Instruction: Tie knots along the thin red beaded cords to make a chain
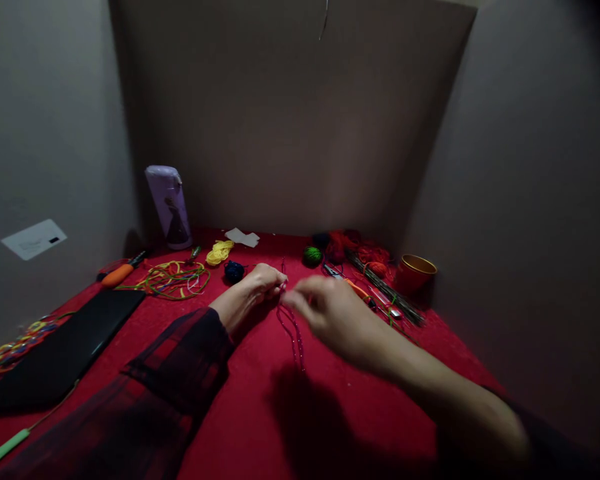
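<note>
A person's two hands meet over a table covered in red cloth [260,413], seen from above and behind the arms. The left hand [257,281], in a dark plaid sleeve, rests on the cloth with its fingertips pinched shut on the top end of a thin beaded string [291,328]. The dark red string trails from that pinch toward the viewer across the middle of the cloth. The right hand [330,312] is just beside the left, raised slightly and blurred. Its fingers point at the same end of the string, but whether they grip it cannot be told.

Two containers stand on the table. A round red cup [414,273] with a gold inside sits at the far right, open at the top; its contents are not visible. A tall lilac bottle [170,207] stands upright at the far left, its lid on.

Between them lie a yellow yarn bundle [220,252], a dark blue ball [234,271], a green ball [312,256], a red yarn heap [363,251] and a tangle of coloured cords [176,279].
</note>
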Action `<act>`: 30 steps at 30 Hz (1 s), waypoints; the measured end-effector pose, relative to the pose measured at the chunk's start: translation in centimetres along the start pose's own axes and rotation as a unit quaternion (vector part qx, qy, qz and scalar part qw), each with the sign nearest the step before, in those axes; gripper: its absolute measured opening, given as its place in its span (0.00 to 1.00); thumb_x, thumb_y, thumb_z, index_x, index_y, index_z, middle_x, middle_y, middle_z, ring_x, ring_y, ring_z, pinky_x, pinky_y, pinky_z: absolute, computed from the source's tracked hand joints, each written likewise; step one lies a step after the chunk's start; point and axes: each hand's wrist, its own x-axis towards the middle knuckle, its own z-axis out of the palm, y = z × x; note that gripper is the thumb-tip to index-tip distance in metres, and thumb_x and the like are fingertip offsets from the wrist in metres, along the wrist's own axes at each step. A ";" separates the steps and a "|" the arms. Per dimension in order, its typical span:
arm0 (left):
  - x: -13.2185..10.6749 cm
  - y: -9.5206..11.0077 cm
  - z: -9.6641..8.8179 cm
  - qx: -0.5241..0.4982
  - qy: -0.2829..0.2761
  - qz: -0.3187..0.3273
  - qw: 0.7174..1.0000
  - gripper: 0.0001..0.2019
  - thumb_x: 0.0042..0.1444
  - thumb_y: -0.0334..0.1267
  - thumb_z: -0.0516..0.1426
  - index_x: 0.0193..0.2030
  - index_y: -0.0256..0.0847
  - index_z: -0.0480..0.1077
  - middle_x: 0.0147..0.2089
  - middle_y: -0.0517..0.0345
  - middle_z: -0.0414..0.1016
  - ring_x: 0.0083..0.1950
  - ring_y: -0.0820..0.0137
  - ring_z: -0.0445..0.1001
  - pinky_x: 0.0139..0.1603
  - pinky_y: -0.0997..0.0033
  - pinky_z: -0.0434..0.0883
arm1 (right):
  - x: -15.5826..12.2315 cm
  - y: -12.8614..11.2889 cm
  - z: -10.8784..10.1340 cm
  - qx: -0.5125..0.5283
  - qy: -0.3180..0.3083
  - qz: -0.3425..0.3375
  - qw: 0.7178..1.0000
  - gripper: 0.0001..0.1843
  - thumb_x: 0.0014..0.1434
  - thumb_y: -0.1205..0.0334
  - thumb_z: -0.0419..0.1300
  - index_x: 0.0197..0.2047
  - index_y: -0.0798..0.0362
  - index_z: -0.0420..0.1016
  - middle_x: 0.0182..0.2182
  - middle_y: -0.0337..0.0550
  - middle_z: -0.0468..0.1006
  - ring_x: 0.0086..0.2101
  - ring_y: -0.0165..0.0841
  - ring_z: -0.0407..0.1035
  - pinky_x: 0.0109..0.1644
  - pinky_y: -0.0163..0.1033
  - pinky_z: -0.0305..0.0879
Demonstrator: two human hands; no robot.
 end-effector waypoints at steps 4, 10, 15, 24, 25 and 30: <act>-0.3 0.0 0.0 -0.001 0.002 0.007 1.000 0.08 0.47 0.26 0.53 0.19 0.33 0.63 0.15 0.61 0.63 0.12 0.83 0.53 0.14 0.78 0.47 | 6.3 1.6 -1.3 -0.048 0.120 0.076 0.989 0.19 0.57 0.52 0.52 0.23 0.58 0.67 0.15 0.41 0.66 0.15 0.24 0.55 0.17 0.31 0.47; -0.1 -0.3 0.0 -0.001 0.029 0.025 0.999 0.05 0.50 0.28 0.55 0.25 0.35 0.64 0.11 0.67 0.59 0.10 0.83 0.52 0.14 0.79 0.46 | 8.6 4.7 0.5 0.063 0.046 0.080 0.994 0.13 0.52 0.62 0.58 0.20 0.57 0.64 0.12 0.35 0.62 0.12 0.21 0.53 0.15 0.29 0.48; 0.0 -0.3 0.1 0.005 0.031 0.037 0.999 0.06 0.51 0.29 0.55 0.24 0.35 0.63 0.11 0.68 0.58 0.09 0.83 0.49 0.14 0.78 0.45 | 8.5 5.3 0.3 0.024 0.069 0.080 0.994 0.10 0.50 0.63 0.55 0.20 0.56 0.64 0.12 0.35 0.61 0.12 0.21 0.50 0.14 0.30 0.42; -0.5 0.0 -0.2 0.021 0.002 0.028 0.999 0.08 0.52 0.27 0.53 0.22 0.34 0.62 0.13 0.64 0.62 0.10 0.82 0.50 0.14 0.77 0.44 | 1.9 3.7 -7.5 -0.105 -0.073 0.079 0.989 0.08 0.48 0.64 0.55 0.22 0.57 0.71 0.19 0.40 0.67 0.17 0.24 0.56 0.18 0.30 0.46; -0.4 0.0 -0.3 0.020 -0.001 0.027 0.999 0.09 0.51 0.27 0.53 0.22 0.34 0.62 0.13 0.64 0.62 0.10 0.83 0.50 0.14 0.77 0.44 | 1.4 3.6 -8.5 -0.165 -0.052 0.087 0.981 0.09 0.48 0.64 0.55 0.20 0.57 0.71 0.17 0.40 0.66 0.16 0.24 0.55 0.18 0.31 0.46; 0.0 -0.5 -0.5 0.011 -0.013 0.032 0.999 0.10 0.51 0.27 0.53 0.20 0.35 0.61 0.13 0.64 0.62 0.10 0.83 0.49 0.13 0.77 0.42 | 2.6 3.1 -8.9 -0.342 0.163 0.004 0.926 0.12 0.47 0.63 0.59 0.17 0.57 0.66 0.16 0.40 0.66 0.19 0.25 0.58 0.21 0.32 0.47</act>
